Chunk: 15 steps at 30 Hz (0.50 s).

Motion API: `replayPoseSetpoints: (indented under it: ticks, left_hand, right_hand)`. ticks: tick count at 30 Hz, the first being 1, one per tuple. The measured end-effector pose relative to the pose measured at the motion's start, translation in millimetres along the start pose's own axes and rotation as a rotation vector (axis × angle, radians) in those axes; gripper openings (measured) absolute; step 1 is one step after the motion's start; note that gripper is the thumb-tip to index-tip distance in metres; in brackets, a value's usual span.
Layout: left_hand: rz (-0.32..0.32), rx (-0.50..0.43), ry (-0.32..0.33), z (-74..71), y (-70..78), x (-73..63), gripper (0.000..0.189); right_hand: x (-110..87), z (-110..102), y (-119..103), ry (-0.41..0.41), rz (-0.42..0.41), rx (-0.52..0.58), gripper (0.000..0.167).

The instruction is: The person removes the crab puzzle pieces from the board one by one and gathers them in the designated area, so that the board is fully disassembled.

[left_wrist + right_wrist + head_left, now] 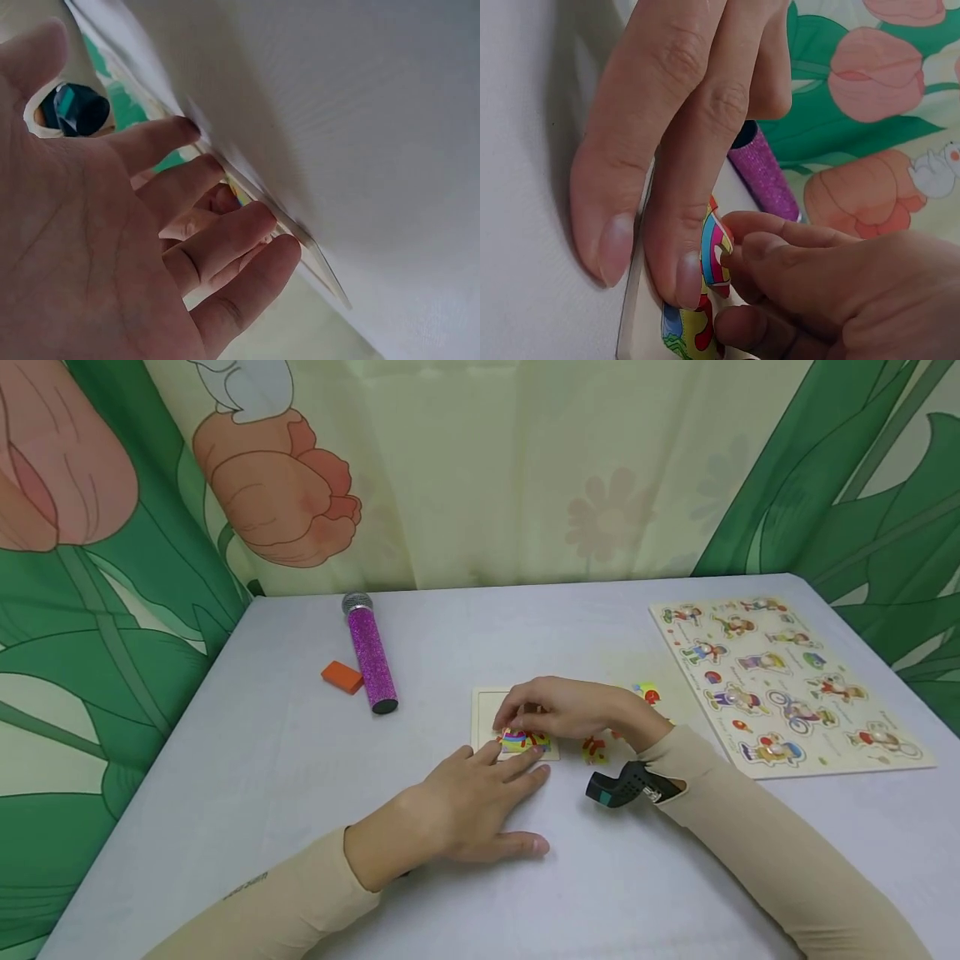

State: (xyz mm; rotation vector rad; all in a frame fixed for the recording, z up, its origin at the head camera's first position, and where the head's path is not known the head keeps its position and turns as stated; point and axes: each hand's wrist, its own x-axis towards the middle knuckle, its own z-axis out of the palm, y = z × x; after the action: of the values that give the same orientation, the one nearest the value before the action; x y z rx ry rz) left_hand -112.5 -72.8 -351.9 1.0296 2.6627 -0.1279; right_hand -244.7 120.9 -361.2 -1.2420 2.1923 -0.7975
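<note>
A small wooden puzzle board (489, 703) with a raised border lies flat on the table. Colourful jigsaw pieces (525, 741) cover its near part, with a rainbow and red shapes printed on them. My left hand (474, 806) is spread palm down, its fingertips along the board's near edge and over the lower pieces. From the right, my right hand (566, 708) reaches over the board. Its thumb and fingers pinch the edge of a rainbow puzzle piece (716, 244), seen close in the right wrist view.
Loose jigsaw pieces (595, 749) lie right of the board, partly behind the right wrist. A large picture board (787, 685) with knobbed figures fills the table's right side. Back left are a glittery purple microphone (371, 652) and an orange block (342, 677). A printed curtain (480, 477) hangs behind.
</note>
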Motion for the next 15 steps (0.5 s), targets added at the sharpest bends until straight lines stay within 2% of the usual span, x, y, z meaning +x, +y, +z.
replayPoseSetpoints:
  ticks: [8,15]
  left_hand:
    - [0.0,0.029,0.006,-0.3,2.7,-0.3,0.088]
    - [0.004,0.049,0.017,0.6,2.4,-0.6,0.089]
  right_hand:
    - [1.3,-0.3,1.0,-0.013,0.02,0.035,0.013]
    - [3.2,0.3,3.7,-0.01,-0.001,0.038,0.011]
